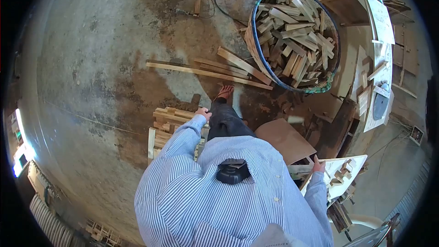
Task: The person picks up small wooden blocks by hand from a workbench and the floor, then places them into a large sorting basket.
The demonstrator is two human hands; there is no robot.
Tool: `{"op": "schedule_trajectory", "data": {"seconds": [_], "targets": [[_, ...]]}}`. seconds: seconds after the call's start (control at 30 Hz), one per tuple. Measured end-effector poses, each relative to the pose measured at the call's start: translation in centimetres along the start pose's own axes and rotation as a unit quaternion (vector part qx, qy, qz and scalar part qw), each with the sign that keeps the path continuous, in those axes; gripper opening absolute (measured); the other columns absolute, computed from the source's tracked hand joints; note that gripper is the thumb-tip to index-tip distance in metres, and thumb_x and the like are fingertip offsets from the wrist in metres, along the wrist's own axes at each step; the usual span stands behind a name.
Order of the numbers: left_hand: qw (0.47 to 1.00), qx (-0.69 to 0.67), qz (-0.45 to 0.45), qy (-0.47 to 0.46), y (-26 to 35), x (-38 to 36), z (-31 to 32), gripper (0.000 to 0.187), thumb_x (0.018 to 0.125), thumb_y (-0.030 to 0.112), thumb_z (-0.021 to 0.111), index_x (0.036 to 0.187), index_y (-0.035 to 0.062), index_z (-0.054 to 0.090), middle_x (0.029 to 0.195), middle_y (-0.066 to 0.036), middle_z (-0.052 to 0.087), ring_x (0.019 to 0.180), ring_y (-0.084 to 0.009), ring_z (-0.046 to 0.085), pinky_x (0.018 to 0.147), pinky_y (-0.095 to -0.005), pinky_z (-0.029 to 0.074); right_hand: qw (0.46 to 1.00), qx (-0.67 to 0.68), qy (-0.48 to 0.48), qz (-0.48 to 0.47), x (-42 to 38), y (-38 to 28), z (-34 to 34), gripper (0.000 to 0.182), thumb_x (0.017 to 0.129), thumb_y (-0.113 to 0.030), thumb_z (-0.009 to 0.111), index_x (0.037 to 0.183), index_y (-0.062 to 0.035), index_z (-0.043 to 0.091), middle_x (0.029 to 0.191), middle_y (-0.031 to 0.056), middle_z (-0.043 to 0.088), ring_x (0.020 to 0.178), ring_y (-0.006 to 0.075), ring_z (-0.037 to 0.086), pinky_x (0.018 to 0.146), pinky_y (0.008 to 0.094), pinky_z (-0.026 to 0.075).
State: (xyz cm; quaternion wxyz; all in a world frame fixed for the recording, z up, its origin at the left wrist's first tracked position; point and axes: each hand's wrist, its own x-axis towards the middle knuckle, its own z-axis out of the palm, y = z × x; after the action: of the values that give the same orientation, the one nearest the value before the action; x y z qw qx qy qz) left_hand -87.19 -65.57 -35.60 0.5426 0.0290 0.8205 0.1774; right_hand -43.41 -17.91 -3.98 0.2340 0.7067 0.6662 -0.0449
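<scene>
My left hand hangs beside my left thigh, over the near side of a stack of wooden strips. Its fingers look loosely curled, with nothing visible in them. At the right, my right hand touches the left corner of a white board that bears small wood blocks. Its fingers are partly extended, and no object shows in its grip. A brown sheet lies just left of that hand.
A large basket full of wood offcuts stands ahead. Long wooden strips lie on the floor before my foot. A cable runs behind them. At the right are a long white worktop and dark wooden framing.
</scene>
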Motion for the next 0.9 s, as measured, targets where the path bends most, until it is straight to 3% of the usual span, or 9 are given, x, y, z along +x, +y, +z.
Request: {"op": "schedule_trajectory", "data": {"seconds": [0.13, 0.23, 0.37, 0.4, 0.47, 0.5, 0.57, 0.73, 0.9], "targets": [[0.999, -0.021, 0.026, 0.005, -0.5, 0.5, 0.1, 0.055, 0.078, 0.044, 0.068, 0.118, 0.0061, 0.067, 0.118, -0.019, 0.067, 0.111, -0.034, 0.064, 0.098, -0.0393, 0.049, 0.995, 0.099, -0.007, -0.018, 0.4, 0.8, 0.1, 0.107, 0.078, -0.065, 0.068, 0.14, 0.0157, 0.036, 0.142, 0.0339, 0.044, 0.134, 0.0423, 0.042, 0.113, 0.0432, 0.032], [0.997, 0.056, 0.051, -0.016, -0.4, 1.7, 0.1, 0.056, 0.077, 0.044, 0.066, 0.117, 0.005, 0.067, 0.118, -0.02, 0.067, 0.112, -0.0352, 0.063, 0.098, -0.0403, 0.049, 0.981, 0.191, -0.013, -0.033, 0.1, 0.8, 0.6, 0.106, 0.077, -0.06, 0.073, 0.14, 0.0172, 0.036, 0.138, 0.0337, 0.048, 0.131, 0.0398, 0.048, 0.11, 0.0416, 0.037], [0.999, 0.038, 0.022, -0.016, 2.6, -0.4, -2.3, 0.057, 0.078, 0.046, 0.069, 0.119, 0.0065, 0.065, 0.119, -0.019, 0.067, 0.111, -0.0343, 0.063, 0.097, -0.0397, 0.049, 0.974, 0.221, 0.034, -0.032, -0.3, 1.0, 1.1, 0.098, 0.078, -0.047, 0.078, 0.138, 0.0176, 0.037, 0.132, 0.0313, 0.053, 0.123, 0.0359, 0.055, 0.104, 0.0392, 0.042], [0.999, 0.032, 0.023, -0.002, 3.3, -1.0, -2.7, 0.057, 0.079, 0.046, 0.069, 0.12, 0.0068, 0.065, 0.119, -0.019, 0.067, 0.111, -0.034, 0.063, 0.098, -0.0395, 0.049, 0.963, 0.266, 0.006, -0.037, 0.1, 1.5, 1.4, 0.096, 0.08, -0.046, 0.077, 0.139, 0.0174, 0.037, 0.133, 0.0304, 0.053, 0.123, 0.035, 0.055, 0.104, 0.0385, 0.042], [0.997, 0.061, 0.037, 0.013, 3.8, -0.7, -3.0, 0.056, 0.08, 0.047, 0.069, 0.12, 0.0071, 0.065, 0.12, -0.018, 0.066, 0.113, -0.0336, 0.062, 0.099, -0.0397, 0.048, 0.974, 0.203, 0.082, -0.055, -0.2, 1.4, 2.0, 0.087, 0.081, -0.044, 0.077, 0.136, 0.0145, 0.042, 0.128, 0.0278, 0.057, 0.117, 0.0342, 0.058, 0.101, 0.0388, 0.044], [0.997, 0.063, 0.046, 0.011, 4.0, -0.5, -3.2, 0.056, 0.08, 0.046, 0.069, 0.12, 0.0073, 0.065, 0.121, -0.018, 0.066, 0.114, -0.0334, 0.062, 0.099, -0.0399, 0.048, 0.973, 0.21, 0.082, -0.056, 0.0, 1.5, 1.8, 0.087, 0.081, -0.044, 0.077, 0.136, 0.0145, 0.042, 0.128, 0.0278, 0.057, 0.117, 0.0342, 0.058, 0.101, 0.0388, 0.044], [0.996, 0.066, 0.059, -0.004, 5.3, -0.8, -4.1, 0.056, 0.08, 0.045, 0.069, 0.123, 0.0078, 0.064, 0.124, -0.017, 0.065, 0.117, -0.0326, 0.061, 0.101, -0.0397, 0.047, 0.961, 0.273, -0.022, -0.038, 0.1, 2.2, 1.1, 0.079, 0.083, -0.044, 0.075, 0.132, 0.0108, 0.047, 0.12, 0.0257, 0.061, 0.11, 0.0344, 0.06, 0.096, 0.0399, 0.046], [0.997, 0.073, 0.03, -0.018, 7.2, 0.1, -4.5, 0.055, 0.081, 0.041, 0.067, 0.125, 0.0076, 0.063, 0.127, -0.017, 0.063, 0.119, -0.0328, 0.059, 0.103, -0.0387, 0.046, 0.949, 0.305, 0.03, -0.076, 1.2, 3.8, 3.6, 0.076, 0.084, -0.045, 0.073, 0.13, 0.01, 0.048, 0.116, 0.0251, 0.062, 0.105, 0.0347, 0.061, 0.093, 0.0407, 0.047], [0.991, 0.092, 0.089, 0.028, 8.3, 1.1, -4.5, 0.056, 0.08, 0.046, 0.069, 0.118, 0.0045, 0.066, 0.121, -0.018, 0.066, 0.113, -0.0346, 0.062, 0.098, -0.0391, 0.048, 0.971, 0.22, 0.076, -0.062, 0.5, 3.2, 3.3, 0.076, 0.083, -0.048, 0.073, 0.128, 0.0074, 0.049, 0.115, 0.0235, 0.063, 0.105, 0.0345, 0.062, 0.092, 0.0407, 0.048]]}}
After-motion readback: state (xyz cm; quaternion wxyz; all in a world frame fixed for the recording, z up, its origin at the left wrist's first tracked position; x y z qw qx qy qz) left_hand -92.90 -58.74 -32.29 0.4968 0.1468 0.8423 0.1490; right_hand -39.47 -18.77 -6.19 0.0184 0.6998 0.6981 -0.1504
